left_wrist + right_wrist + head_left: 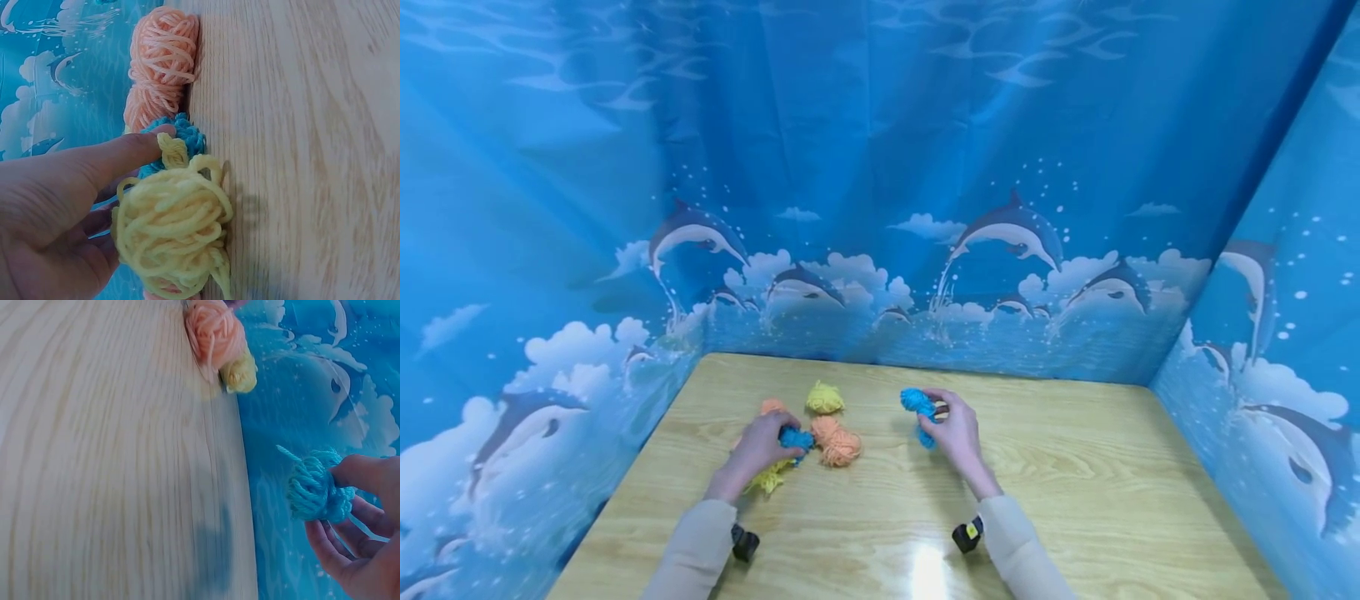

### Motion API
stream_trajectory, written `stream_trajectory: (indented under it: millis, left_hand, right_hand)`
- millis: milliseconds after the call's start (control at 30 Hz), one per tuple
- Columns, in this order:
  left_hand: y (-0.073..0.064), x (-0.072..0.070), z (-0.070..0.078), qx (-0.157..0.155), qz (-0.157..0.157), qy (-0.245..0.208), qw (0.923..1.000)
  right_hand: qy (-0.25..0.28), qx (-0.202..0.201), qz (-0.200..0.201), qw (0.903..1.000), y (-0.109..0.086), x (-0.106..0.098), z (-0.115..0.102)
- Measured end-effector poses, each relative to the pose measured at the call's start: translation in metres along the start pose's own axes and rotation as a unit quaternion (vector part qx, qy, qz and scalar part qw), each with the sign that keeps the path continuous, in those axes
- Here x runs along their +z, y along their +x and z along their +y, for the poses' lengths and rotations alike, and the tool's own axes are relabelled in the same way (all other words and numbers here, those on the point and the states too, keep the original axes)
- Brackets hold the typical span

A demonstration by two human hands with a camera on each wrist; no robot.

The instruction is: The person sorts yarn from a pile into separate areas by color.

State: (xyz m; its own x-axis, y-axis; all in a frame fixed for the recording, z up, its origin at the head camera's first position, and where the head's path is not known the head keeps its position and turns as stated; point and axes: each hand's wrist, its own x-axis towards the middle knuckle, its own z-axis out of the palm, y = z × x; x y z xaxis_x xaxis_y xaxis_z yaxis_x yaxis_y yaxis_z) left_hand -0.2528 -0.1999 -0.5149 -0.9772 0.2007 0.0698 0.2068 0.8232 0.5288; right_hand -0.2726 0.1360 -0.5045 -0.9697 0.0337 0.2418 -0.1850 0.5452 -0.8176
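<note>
There were two blue skeins (797,437) (917,401), two yellow skeins (824,399) (770,477) and two orange skeins (841,448) (772,406), six in all, one of the orange mostly hidden. Two hands (758,444) (958,431), two sleeves (692,550) (1022,546), two cameras (745,544) (966,538) and one counter (1090,467) were also in view.

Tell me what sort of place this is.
Probably a curtained-off recording booth: a dolphin-print curtain hangs behind and on both sides of a wooden table, and the wrist-worn black devices look like cameras.
</note>
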Motion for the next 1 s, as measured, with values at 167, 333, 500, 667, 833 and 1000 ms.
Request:
stream_trajectory:
  millis: [167, 333, 500, 667, 833, 1000]
  left_hand:
    - [0.0, 0.0, -0.001, 0.001, -0.001, 0.0, 1.0]
    - [0.0, 0.0, -0.001, 0.001, 0.001, 0.0, 1.0]
    - [0.0, -0.001, 0.0, 0.003, -0.001, 0.003, 1.0]
    - [0.0, -0.001, -0.001, 0.002, -0.002, 0.003, 1.0]
    - [0.0, -0.001, -0.002, 0.005, -0.003, 0.005, 1.0]
    - [0.0, -0.001, -0.002, 0.01, -0.003, 0.005, 0.9999]
  right_hand:
    - [-0.005, 0.014, 0.01, 0.9998, 0.002, -0.011, 0.007]
    - [-0.011, 0.023, 0.019, 0.9995, 0.002, -0.025, 0.015]
    - [-0.025, 0.031, 0.033, 0.9986, 0.003, -0.037, 0.026]
    - [-0.03, 0.04, 0.042, 0.9979, 0.004, -0.049, 0.035]
    - [-0.029, 0.04, 0.046, 0.9977, 0.003, -0.058, 0.043]
    - [-0.037, 0.051, 0.049, 0.9968, 0.003, -0.069, 0.051]
